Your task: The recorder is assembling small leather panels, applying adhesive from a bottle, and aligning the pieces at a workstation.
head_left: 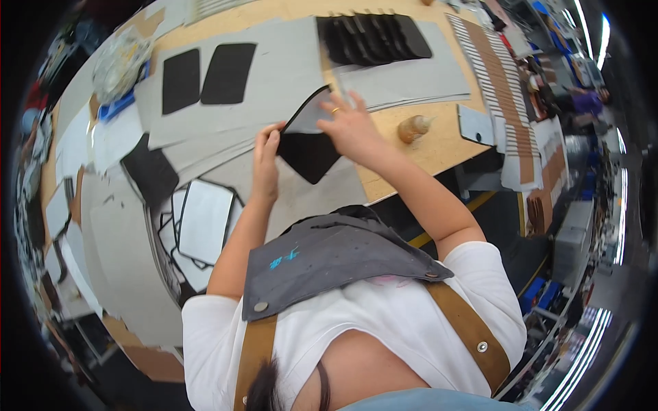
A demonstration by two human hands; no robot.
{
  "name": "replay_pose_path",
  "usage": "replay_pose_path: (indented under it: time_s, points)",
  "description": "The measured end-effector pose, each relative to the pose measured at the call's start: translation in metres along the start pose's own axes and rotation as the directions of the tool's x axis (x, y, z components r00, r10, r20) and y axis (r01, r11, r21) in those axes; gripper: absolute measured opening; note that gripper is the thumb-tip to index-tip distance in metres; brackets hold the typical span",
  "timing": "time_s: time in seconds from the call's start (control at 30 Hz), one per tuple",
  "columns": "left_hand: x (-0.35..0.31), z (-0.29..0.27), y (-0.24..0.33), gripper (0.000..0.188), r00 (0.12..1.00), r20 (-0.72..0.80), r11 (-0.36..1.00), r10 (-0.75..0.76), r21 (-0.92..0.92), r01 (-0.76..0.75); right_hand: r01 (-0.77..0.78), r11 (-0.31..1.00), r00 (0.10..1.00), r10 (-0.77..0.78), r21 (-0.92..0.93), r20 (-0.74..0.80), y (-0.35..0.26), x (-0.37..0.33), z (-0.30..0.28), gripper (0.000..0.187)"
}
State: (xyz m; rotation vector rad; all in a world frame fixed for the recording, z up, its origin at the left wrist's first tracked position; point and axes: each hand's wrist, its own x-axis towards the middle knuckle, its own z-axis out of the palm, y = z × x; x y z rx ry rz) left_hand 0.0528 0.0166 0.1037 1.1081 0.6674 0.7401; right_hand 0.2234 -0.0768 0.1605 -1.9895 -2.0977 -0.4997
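In front of me, a thin black panel point(310, 156) is tilted above the table, its lower corner pointing toward me. Its upper part shows a pale grey face point(308, 118) with a dark rim; whether this is a fold or a separate layer I cannot tell. My left hand point(266, 161) grips the panel's left edge between thumb and fingers. At the opposite edge, my right hand point(353, 130), with a ring on one finger, pinches the panel while its other fingers stay raised. A small bottle of amber liquid point(413, 129) lies to the right of my right hand.
Two black panels point(228, 74) lie on grey sheets point(281, 58) further off. Several overlapping black pieces point(373, 38) are at the back. To the left are another black piece point(151, 171) and white black-edged panels point(204, 218). A clear plastic bag point(122, 65) stands behind.
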Motion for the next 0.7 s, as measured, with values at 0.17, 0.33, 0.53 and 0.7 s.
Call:
replay_pose_path:
  time_s: [0.17,0.33,0.53,0.7]
  points:
    - [0.014,0.016,0.049,0.04,0.935,0.355,0.535,-0.025,0.795,-0.287,0.105,0.987,0.974,-0.126,0.12,0.186,-0.028,0.004,0.014,0.004]
    - [0.048,0.007,0.031,0.034,0.891,0.435,0.478,-0.128,0.815,-0.328,-0.015,0.943,0.942,-0.097,0.332,0.321,-0.032,0.006,0.014,0.01]
    - [0.051,-0.003,0.0,0.025,0.962,0.24,0.894,-0.128,0.449,0.007,-0.094,0.902,0.97,-0.012,0.421,0.244,0.006,-0.022,0.042,0.026]
    - [0.046,-0.028,-0.034,0.025,0.962,-0.088,0.948,-0.257,0.174,0.269,-0.02,0.991,0.981,-0.006,0.13,0.196,-0.031,-0.034,0.038,0.004]
